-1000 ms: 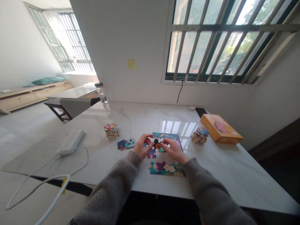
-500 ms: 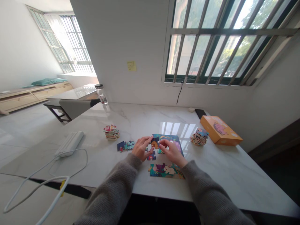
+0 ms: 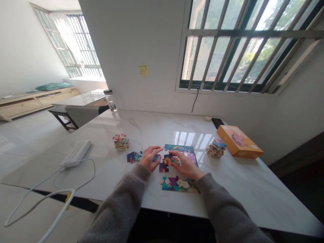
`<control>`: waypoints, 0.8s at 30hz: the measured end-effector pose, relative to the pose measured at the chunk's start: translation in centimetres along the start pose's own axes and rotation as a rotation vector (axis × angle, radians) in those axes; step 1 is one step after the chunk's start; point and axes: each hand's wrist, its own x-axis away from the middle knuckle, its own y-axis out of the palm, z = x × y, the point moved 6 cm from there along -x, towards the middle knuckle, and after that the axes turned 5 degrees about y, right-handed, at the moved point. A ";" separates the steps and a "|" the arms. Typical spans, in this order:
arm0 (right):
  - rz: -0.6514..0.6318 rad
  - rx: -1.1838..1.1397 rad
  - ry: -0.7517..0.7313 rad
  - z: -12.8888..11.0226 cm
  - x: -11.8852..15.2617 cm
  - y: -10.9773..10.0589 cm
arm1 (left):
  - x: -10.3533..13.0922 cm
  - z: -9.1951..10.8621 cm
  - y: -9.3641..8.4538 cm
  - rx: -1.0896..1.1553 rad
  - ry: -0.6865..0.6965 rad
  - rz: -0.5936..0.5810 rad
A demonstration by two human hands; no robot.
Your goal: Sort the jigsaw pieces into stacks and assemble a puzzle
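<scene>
My left hand [image 3: 151, 158] hovers low over the table with thumb and fingers apart, beside a blue puzzle piece [image 3: 157, 158] partly covered by it. My right hand [image 3: 186, 164] has its thumb and forefinger on a dark puzzle piece [image 3: 167, 160] with an orange shape. Just below that lies a navy piece [image 3: 163, 167] with a red figure. Behind the right hand is a joined puzzle section [image 3: 182, 147] in blue and purple, partly hidden. Nearer me rests a joined strip [image 3: 177, 184] showing a white rabbit. Teal and navy pieces [image 3: 131, 157] lie left of my left hand.
Stacks of puzzle pieces stand at left [image 3: 121, 142] and right [image 3: 216, 148]. An orange box [image 3: 239, 141] and a black phone [image 3: 217, 123] are at the right. A white power strip [image 3: 76, 153] with a looping cable and a bottle [image 3: 110, 100] are at the left.
My left hand has drawn left, its fingers off the orange-shaped piece. That piece has shifted slightly toward me, with my right hand's fingers now on it.
</scene>
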 end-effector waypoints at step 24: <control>0.019 0.132 -0.005 0.8 -2.3 1.9 | 1.9 -3.3 2.5 -0.152 -0.105 -0.312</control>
